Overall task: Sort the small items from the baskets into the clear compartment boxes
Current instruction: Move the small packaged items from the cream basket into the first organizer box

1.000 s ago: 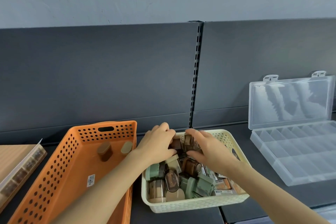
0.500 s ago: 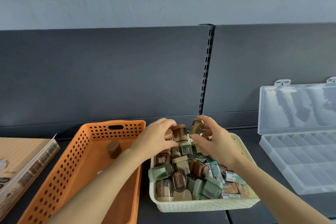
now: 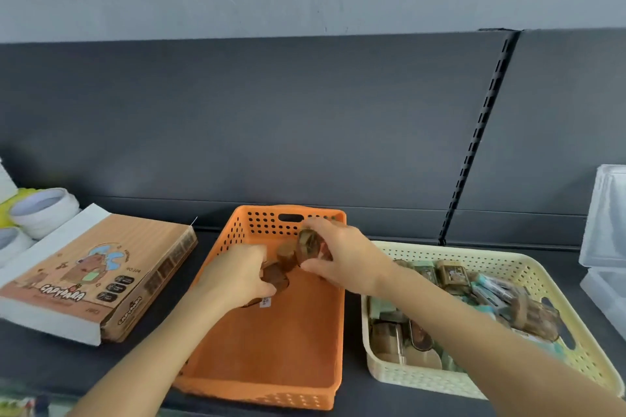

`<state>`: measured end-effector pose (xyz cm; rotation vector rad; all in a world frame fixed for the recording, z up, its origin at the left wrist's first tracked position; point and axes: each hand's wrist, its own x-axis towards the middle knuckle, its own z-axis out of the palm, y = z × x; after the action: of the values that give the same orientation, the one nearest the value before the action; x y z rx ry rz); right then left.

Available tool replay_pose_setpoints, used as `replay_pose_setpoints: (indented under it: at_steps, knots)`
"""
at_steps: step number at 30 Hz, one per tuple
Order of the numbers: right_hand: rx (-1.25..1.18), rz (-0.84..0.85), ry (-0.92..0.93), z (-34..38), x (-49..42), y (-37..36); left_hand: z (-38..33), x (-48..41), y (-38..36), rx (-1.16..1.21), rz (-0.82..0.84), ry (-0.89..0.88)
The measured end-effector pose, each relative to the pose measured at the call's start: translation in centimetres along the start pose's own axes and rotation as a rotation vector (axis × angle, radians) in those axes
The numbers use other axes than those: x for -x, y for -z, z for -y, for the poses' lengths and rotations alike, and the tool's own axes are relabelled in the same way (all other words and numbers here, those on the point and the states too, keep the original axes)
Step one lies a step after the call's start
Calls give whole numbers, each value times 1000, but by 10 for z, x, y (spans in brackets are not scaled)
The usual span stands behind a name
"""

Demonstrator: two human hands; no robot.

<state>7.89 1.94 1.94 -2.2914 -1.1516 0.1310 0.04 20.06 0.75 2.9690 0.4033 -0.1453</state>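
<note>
Both my hands are over the orange basket (image 3: 298, 342). My left hand (image 3: 240, 276) grips a small brown-capped item (image 3: 275, 278) low inside the basket. My right hand (image 3: 342, 257) pinches a brown clear-cased item (image 3: 310, 245) above the basket's far end. Another brown item (image 3: 286, 256) lies between the two hands. The cream basket (image 3: 548, 267) on the right holds several small green, brown and teal items (image 3: 450, 276). Only the left edge of the clear compartment box (image 3: 606, 237) shows at the far right.
A tan "Capybara" box (image 3: 101, 267) lies left of the orange basket. White round containers (image 3: 44, 213) stand at the far left. A dark back panel with a slotted upright (image 3: 474, 142) runs behind the shelf.
Both hands moved left from the cream basket to the orange basket, each carrying a brown item. The view swung left, so the clear box slid to the right edge.
</note>
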Motion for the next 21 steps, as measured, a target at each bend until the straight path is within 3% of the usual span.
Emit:
replay_pose_setpoints:
  at_steps: [4,8,11,16,21]
  knots:
    - [416,193,75,13,-24,-31,18,-4,-18,-30,82,22]
    - [547,347,74,12,-34,-52,26,-4,-23,20,99,3]
    - [517,384,69,8,-30,-53,28,-2,-21,20,77,-16]
    - [249,209,114,9,-9,-8,0,9,-3,210,-44,-97]
    - [204,-45,-103,-13,40,52,-47,23,8,400,-66,-268]
